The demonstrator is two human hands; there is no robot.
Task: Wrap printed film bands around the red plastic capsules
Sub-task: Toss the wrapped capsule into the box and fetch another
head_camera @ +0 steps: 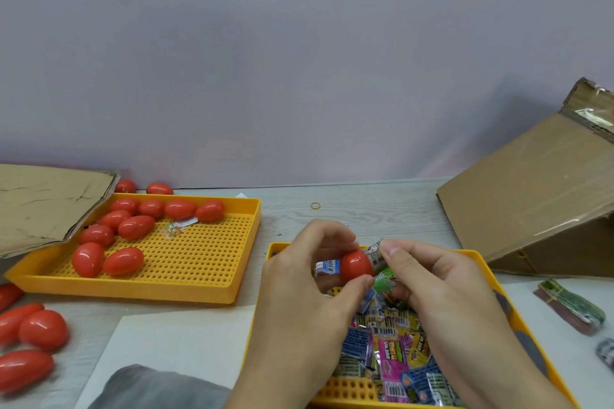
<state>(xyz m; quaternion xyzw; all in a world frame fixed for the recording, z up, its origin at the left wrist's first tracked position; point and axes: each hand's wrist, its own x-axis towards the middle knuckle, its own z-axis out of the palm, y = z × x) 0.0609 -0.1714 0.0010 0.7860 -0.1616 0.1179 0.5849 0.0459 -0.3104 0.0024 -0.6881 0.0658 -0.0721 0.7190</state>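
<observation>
Red capsule [356, 264] pinched in left fingers [365, 282]; right fingers [393, 251] pinch film band [377, 254]

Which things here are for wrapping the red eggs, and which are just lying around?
For the job: the red capsule held by the left hand; the film band pinched by the right hand; spare capsules in the left tray; loose bands in the near tray.

Lying about: rubber band, cardboard box, flat cardboard.
</observation>
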